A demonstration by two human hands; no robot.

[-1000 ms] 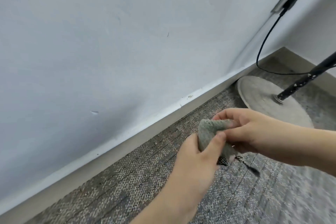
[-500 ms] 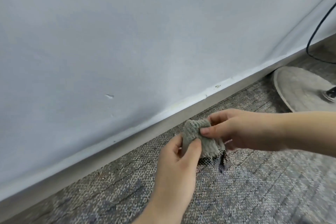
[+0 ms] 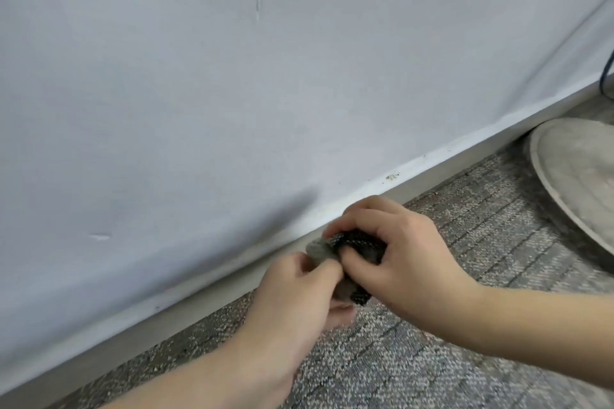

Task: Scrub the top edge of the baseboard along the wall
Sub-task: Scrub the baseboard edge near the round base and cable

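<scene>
Two hands grip one scrubbing pad [image 3: 349, 254] just beside one baseboard [image 3: 206, 304]. Left hand [image 3: 299, 295] pinches its grey end. Right hand [image 3: 402, 252] curls fingers [image 3: 362, 209] over its black side.

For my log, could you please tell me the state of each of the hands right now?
Left hand: closed, pinching the pad.
Right hand: closed, gripping the same pad.

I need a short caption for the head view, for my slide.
Left hand and right hand grip a grey scrub pad near the baseboard.
</scene>
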